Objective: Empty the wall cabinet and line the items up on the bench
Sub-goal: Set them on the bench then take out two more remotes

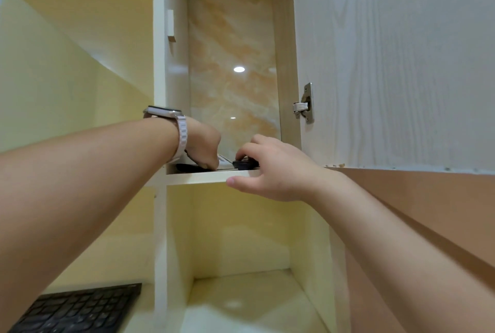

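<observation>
The wall cabinet (171, 70) stands open above me, with a marbled back panel and a white shelf (203, 177) at its bottom. My left hand (203, 145), with a watch on the wrist, reaches onto the shelf and presses down on a flat dark item (187, 168); its fingers are mostly hidden. My right hand (270, 166) rests over the shelf's front edge, fingers curled on a small black object (245, 164) and thumb under the shelf lip. A pale flat item (224, 158) lies between the two hands.
The open cabinet door (396, 64) with a metal hinge (304, 105) hangs at the right. Below the shelf is an open cream compartment (241, 239). A black keyboard (77, 308) lies at the lower left.
</observation>
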{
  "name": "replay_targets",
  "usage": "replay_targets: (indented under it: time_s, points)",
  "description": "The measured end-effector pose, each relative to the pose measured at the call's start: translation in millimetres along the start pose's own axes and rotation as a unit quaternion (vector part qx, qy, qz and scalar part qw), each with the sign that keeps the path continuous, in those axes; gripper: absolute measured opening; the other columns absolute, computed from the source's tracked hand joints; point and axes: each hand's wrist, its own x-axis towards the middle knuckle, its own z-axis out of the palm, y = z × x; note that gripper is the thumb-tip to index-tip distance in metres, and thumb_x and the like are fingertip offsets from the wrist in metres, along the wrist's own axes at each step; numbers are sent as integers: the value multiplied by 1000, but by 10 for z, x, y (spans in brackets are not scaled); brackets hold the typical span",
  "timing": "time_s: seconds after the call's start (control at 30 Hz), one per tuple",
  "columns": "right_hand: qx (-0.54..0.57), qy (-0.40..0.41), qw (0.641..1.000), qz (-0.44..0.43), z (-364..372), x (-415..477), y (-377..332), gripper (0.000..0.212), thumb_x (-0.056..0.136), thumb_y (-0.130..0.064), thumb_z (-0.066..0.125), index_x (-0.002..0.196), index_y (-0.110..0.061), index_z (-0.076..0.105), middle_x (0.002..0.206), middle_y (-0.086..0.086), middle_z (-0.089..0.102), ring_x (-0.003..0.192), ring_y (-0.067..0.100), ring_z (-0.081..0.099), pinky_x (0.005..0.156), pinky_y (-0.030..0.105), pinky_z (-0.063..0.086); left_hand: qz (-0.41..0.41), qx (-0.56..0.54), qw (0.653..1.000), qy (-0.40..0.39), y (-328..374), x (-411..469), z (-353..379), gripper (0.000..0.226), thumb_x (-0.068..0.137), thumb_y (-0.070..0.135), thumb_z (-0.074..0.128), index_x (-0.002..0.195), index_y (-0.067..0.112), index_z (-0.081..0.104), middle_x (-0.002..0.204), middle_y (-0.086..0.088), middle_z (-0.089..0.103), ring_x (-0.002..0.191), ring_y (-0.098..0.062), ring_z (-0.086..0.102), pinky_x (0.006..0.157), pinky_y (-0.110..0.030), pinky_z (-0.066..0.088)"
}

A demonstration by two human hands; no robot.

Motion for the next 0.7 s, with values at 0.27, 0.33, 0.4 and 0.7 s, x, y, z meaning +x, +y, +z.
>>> replay_targets:
  time_s: [0.27, 0.33, 0.4, 0.7]
  points:
    - [-19, 203, 978, -49, -47, -338, -76, 18, 87, -21, 66, 95, -7, 57, 91, 8, 55, 81, 30, 52, 61, 45, 51, -23, -21, 998, 55, 102, -299, -10, 9, 83, 18, 58, 83, 9, 59, 73, -4, 55, 60, -18, 48, 46, -24, 35]
    - [-34, 247, 967, -50, -46, -430, -115, 15, 87, -13, 65, 90, -1, 58, 86, 13, 55, 71, 33, 51, 55, 43, 48, -32, -37, 996, 77, 129, -394, 0, 13, 86, 13, 53, 74, 9, 54, 70, -6, 51, 58, -17, 46, 45, -24, 34]
    - [-39, 266, 963, -32, -25, -533, -133, 12, 86, -9, 66, 91, 0, 60, 84, 13, 55, 67, 34, 51, 52, 39, 46, -37, -34, 993, 106, 155, -462, 13, 11, 89, 10, 49, 80, 8, 55, 71, -6, 46, 57, -17, 44, 44, -25, 32]
    - [19, 274, 951, 144, 127, -848, -170, 19, 89, -16, 59, 106, -9, 59, 99, 6, 55, 81, 32, 56, 62, 35, 44, -27, -120, 971, 204, 110, -622, 160, 6, 83, 3, 50, 79, 7, 53, 73, -7, 50, 59, -20, 49, 47, -27, 37]
